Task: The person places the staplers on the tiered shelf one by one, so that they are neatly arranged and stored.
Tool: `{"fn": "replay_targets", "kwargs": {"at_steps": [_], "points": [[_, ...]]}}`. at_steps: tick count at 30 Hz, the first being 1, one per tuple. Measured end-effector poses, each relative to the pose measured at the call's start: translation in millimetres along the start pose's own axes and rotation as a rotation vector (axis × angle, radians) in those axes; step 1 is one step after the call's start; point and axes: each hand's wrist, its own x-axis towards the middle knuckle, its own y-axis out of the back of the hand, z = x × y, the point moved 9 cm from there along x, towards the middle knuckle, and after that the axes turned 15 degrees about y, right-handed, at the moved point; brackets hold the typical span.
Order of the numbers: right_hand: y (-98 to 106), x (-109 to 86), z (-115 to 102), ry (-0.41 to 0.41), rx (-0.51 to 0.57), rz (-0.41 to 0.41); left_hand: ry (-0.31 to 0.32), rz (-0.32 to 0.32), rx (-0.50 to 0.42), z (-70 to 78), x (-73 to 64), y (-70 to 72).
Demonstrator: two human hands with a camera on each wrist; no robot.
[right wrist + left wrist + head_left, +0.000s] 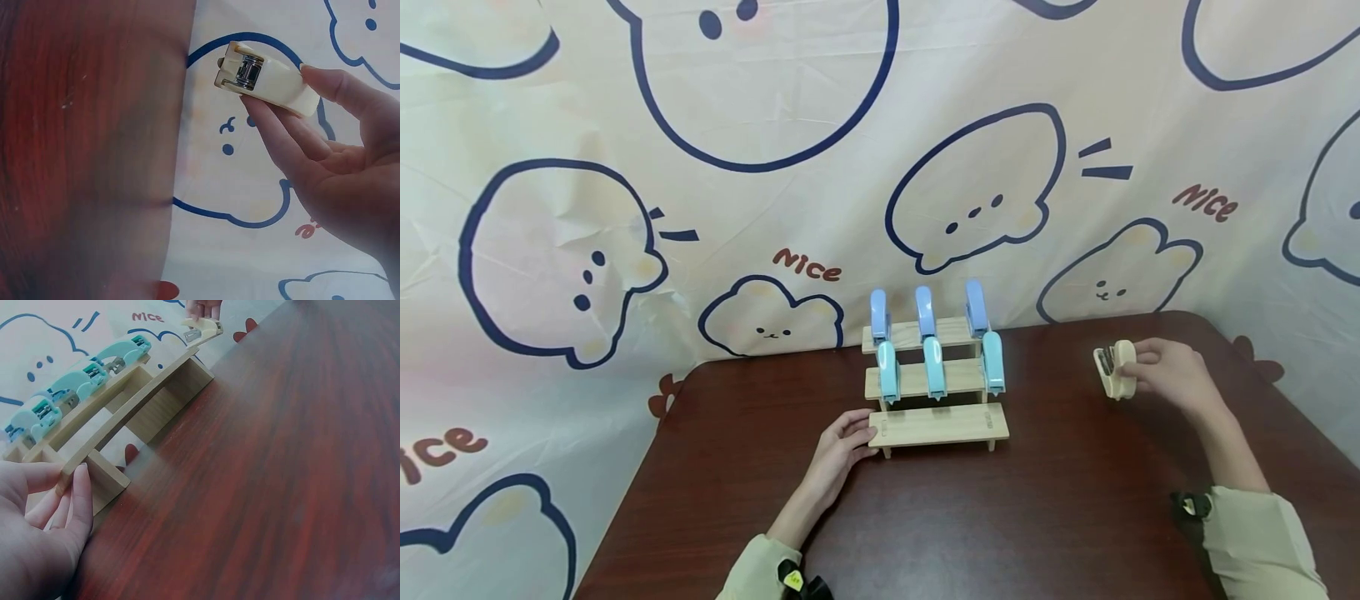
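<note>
My right hand (1176, 375) holds a cream stapler (1123, 371) up at the right, between thumb and fingers. In the right wrist view its metal front end points away from the palm. My left hand (838, 457) pinches the left end of the lowest step of a three-step wooden stand (940, 427), with the thumb and fingers on either side of the board. Three light teal staplers (934, 367) stand in a row on the middle step. Behind them, three periwinkle-blue staplers (925, 311) line the top step. The lowest step bears nothing.
The stand rests on a dark red-brown wooden table (1060, 500), near its back edge. A pale cloth (820, 208) printed with cartoon outlines hangs behind the table and along its sides. Dark straps (1192, 505) circle both sleeved wrists.
</note>
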Motion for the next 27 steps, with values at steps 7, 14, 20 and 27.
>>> {"fn": "replay_targets", "kwargs": {"at_steps": [7, 14, 20, 27], "points": [[2.3, -0.9, -10.9, 0.002, -0.004, 0.009, 0.004, -0.003, -0.005, 0.1, -0.1, -0.6], [4.6, -2.3, -22.2, 0.022, 0.009, 0.025, -0.008, -0.008, 0.009, -0.1, 1.4, -0.1], [5.2, -2.7, -31.5, 0.028, 0.017, 0.038, -0.016, -0.011, 0.021, 0.1, 1.4, 0.0], [8.1, -3.9, -39.0, 0.026, 0.005, 0.053, -0.008, -0.009, 0.018, 0.1, 0.7, 0.0]]}}
